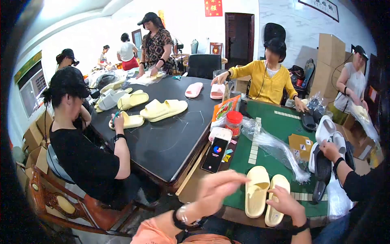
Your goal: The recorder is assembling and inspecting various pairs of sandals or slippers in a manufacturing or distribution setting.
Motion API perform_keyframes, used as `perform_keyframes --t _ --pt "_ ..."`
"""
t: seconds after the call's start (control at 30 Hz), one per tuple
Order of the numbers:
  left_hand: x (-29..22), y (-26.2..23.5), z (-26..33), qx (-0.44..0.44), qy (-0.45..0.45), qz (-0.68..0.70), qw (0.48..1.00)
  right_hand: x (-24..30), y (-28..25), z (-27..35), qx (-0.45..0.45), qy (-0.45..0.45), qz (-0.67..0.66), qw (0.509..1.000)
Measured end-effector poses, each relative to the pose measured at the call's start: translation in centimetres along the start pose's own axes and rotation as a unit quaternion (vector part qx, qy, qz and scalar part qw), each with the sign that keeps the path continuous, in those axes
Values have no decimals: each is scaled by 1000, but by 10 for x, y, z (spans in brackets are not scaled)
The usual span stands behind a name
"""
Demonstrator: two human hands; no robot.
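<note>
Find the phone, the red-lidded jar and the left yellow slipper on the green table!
Phone (pixel 215 154): head view, middle of its screen.
Red-lidded jar (pixel 234 120): head view, on its lid.
Left yellow slipper (pixel 256 198): head view, on its footbed.

We're peering from head height, fisheye-wide, down onto the near green tabletop (pixel 280 124) and out to the far wall (pixel 187 24).

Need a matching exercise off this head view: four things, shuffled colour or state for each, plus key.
Things
1. phone
2. jar
3. nearest slipper pair
4. tabletop beneath that pair

Colour or state
A. pale yellow
B. green
C. screen lit
D. closed with a red lid

Pairs: 1-C, 2-D, 3-A, 4-B
</note>
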State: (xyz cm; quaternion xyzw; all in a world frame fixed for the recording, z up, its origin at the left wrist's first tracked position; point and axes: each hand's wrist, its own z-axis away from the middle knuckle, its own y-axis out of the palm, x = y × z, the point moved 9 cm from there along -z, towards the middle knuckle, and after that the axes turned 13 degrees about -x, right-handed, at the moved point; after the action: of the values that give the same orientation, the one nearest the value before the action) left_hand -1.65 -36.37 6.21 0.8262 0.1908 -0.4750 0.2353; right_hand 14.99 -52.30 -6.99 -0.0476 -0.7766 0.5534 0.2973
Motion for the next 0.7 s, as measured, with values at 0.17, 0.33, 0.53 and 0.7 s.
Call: perform_keyframes --t 0.17,0.33,0.53,0.7 --pt "173 37 53 127 60 -355 924 -8 41 -15 -15 10 -72 997" --pt "197 12 76 77 29 -411 908 4 16 -10 -105 65 22 992" --pt "207 32 69 110 72 -379 916 -9 28 19 1 87 -13 996" --pt "209 36 59 145 126 -359 913 -19 74 -15 -9 27 -5 1000"
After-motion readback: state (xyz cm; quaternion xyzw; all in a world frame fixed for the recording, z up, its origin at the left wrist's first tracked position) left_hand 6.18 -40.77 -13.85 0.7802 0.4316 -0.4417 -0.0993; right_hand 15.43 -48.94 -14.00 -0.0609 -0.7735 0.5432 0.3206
